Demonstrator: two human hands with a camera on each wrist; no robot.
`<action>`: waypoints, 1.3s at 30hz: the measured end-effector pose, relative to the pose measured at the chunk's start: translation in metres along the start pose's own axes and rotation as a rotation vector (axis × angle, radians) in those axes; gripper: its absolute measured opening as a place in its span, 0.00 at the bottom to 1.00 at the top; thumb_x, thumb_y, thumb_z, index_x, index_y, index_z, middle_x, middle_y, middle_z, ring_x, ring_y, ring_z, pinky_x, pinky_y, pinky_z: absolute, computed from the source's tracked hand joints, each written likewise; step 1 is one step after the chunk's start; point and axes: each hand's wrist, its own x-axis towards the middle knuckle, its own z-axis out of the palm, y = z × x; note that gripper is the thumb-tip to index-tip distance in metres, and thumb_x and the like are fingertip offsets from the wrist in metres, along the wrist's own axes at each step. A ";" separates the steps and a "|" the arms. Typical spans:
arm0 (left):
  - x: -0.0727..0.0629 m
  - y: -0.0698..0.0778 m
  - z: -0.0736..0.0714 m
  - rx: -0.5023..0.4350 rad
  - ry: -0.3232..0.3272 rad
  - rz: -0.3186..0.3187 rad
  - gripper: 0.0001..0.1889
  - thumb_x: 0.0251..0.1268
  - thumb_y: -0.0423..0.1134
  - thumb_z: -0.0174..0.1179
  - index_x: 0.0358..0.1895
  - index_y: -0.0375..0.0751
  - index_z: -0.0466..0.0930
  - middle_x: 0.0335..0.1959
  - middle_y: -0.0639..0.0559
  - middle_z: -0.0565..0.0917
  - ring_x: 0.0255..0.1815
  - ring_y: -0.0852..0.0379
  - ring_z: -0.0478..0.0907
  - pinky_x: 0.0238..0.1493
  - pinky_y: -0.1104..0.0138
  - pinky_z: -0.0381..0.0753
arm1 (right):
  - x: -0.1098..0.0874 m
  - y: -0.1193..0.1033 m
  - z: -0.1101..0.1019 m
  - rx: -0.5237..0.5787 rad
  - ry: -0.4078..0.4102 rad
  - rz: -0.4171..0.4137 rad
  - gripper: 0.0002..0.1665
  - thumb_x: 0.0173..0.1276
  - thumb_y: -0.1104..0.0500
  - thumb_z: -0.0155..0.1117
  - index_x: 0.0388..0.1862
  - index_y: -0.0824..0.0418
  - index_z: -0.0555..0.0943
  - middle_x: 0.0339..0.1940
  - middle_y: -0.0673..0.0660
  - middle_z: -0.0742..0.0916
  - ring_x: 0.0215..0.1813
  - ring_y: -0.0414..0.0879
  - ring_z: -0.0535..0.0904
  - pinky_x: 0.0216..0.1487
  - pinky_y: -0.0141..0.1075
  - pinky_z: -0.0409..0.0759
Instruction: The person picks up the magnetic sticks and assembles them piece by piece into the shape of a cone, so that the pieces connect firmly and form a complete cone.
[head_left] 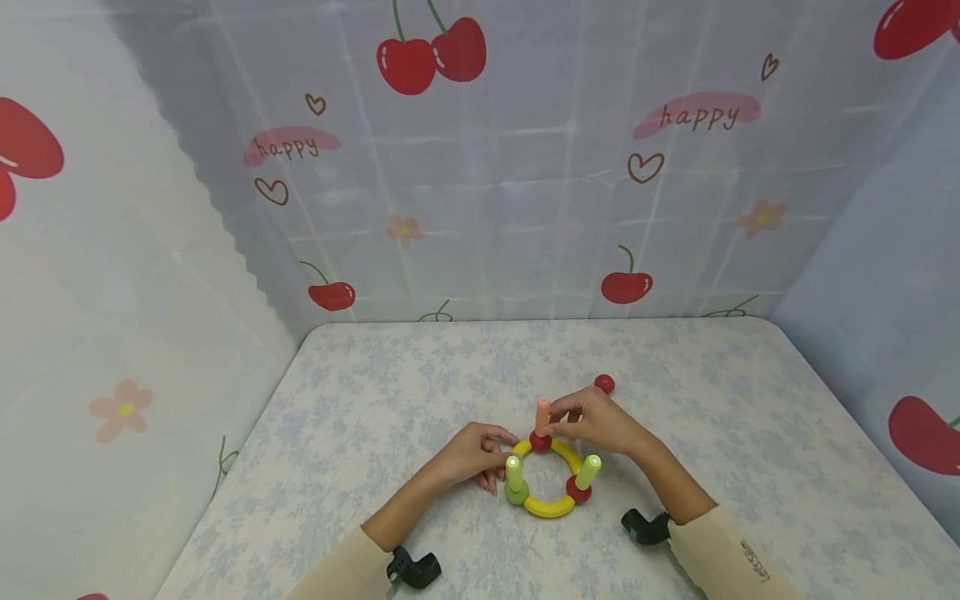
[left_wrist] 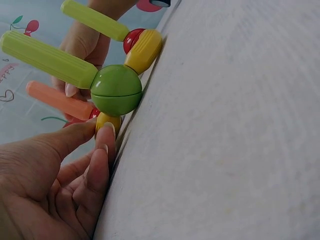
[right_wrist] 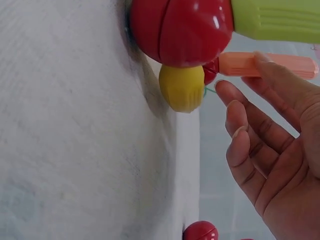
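A ring of yellow curved rods (head_left: 549, 507), joined by a green ball (head_left: 516, 492) and two red balls (head_left: 578, 489), lies on the table. From the green ball and the nearer red ball rise light green rods (head_left: 588, 472). An orange rod (head_left: 542, 414) stands up from the far red ball (head_left: 541, 442). My right hand (head_left: 596, 419) pinches this orange rod between thumb and fingers, its other fingers loosely bent. At the ring's left side, my left hand (head_left: 472, 454) pinches a yellow curved rod (left_wrist: 106, 120) just beyond the green ball.
A loose red ball (head_left: 604, 384) sits behind my right hand. The table (head_left: 375, 383) has a pale blue floral cover, and cherry-print curtains (head_left: 480, 167) hang behind and at both sides. Each wrist wears a black camera mount (head_left: 414, 568).
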 end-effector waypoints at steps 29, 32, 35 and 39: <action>-0.003 0.002 0.000 0.006 -0.009 0.006 0.15 0.71 0.34 0.64 0.58 0.39 0.83 0.22 0.42 0.84 0.14 0.56 0.80 0.16 0.68 0.80 | -0.018 0.061 -0.043 -0.205 0.331 0.330 0.27 0.67 0.60 0.73 0.64 0.64 0.81 0.64 0.68 0.82 0.64 0.64 0.76 0.59 0.58 0.79; -0.003 0.002 0.000 0.004 -0.010 0.005 0.15 0.71 0.34 0.64 0.58 0.39 0.83 0.22 0.42 0.84 0.14 0.56 0.80 0.16 0.68 0.80 | -0.019 0.062 -0.042 -0.197 0.322 0.317 0.26 0.66 0.64 0.73 0.62 0.65 0.81 0.60 0.68 0.84 0.59 0.63 0.79 0.57 0.58 0.80; -0.003 0.002 0.000 0.001 -0.009 0.004 0.15 0.71 0.34 0.64 0.58 0.39 0.83 0.22 0.43 0.84 0.14 0.56 0.80 0.16 0.69 0.80 | -0.019 0.062 -0.043 -0.190 0.314 0.300 0.24 0.65 0.67 0.72 0.60 0.67 0.82 0.57 0.67 0.85 0.54 0.61 0.82 0.55 0.57 0.82; -0.003 0.002 0.000 0.003 -0.015 0.002 0.15 0.71 0.35 0.64 0.59 0.38 0.82 0.22 0.44 0.84 0.14 0.57 0.81 0.16 0.69 0.80 | -0.020 0.062 -0.043 -0.186 0.295 0.294 0.21 0.65 0.68 0.72 0.58 0.66 0.84 0.54 0.66 0.86 0.51 0.59 0.83 0.52 0.54 0.84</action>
